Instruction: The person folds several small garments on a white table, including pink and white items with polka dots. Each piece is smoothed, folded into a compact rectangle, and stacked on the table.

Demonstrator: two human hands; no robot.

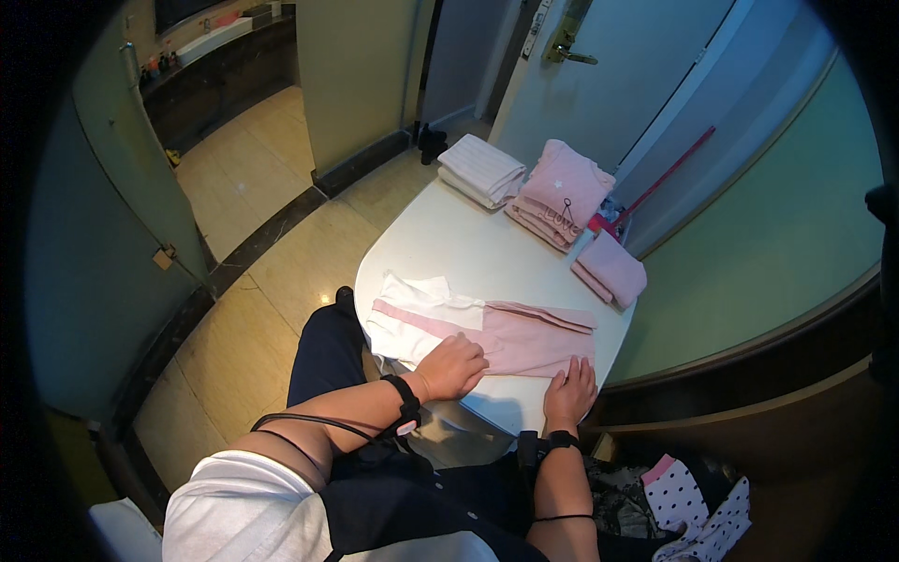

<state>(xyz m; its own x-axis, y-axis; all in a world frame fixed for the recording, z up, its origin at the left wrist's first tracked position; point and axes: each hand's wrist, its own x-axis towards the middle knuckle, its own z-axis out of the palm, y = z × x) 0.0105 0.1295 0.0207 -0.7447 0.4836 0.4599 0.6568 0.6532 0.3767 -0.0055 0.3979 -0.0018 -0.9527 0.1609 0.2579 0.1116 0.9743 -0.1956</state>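
Observation:
A white and pink garment (pixel 527 341) lies spread across the white table (pixel 449 239), its white part to the left and its pink part to the right. My left hand (pixel 453 365) rests on its near edge around the middle, fingers curled; whether cloth is pinched in them is hidden. Near the garment's right end, my right hand (pixel 572 390) lies with its fingers extended over the pink cloth's near corner. Both wrists wear black straps.
Folded white cloth (pixel 481 168), a stack of folded pink clothes (pixel 558 193) and a smaller pink bundle (pixel 611 267) line the table's far side. A red stick (pixel 664 175) leans behind. Polka-dot cloth (pixel 678 495) lies at lower right. A door (pixel 618 84) stands beyond.

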